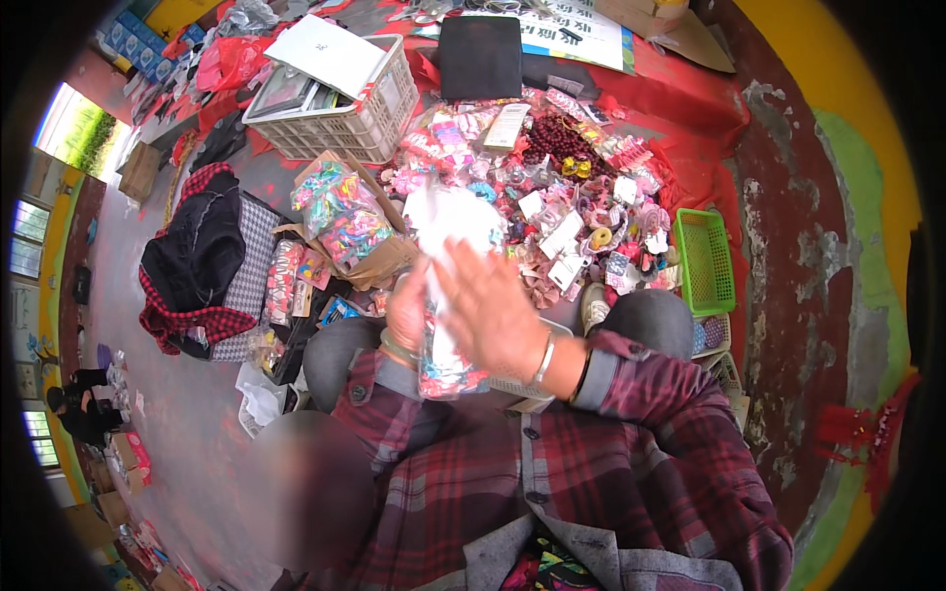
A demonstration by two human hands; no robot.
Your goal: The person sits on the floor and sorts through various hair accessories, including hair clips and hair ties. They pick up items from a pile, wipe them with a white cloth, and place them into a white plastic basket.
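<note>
Between my hands stands a clear plastic bag [451,378] with a white card [451,219] at its upper part and small colourful pieces at its bottom. My left hand [405,313] grips the bag's left side. Across the front of the bag, my right hand [493,313] lies with its fingers stretched out, somewhat smeared by motion. Just beyond the bag spreads a heap of hair accessories [581,222], pink and dark red, many on white cards. An open cardboard box [370,258] left of the bag holds bags of colourful small pieces.
A whitish plastic basket [365,138] holding flat items stands at the far left. On the right is a green basket [706,261]. Dark clothing [202,246] lies over a checked surface to the left. A black flat case [480,57] rests at the far side.
</note>
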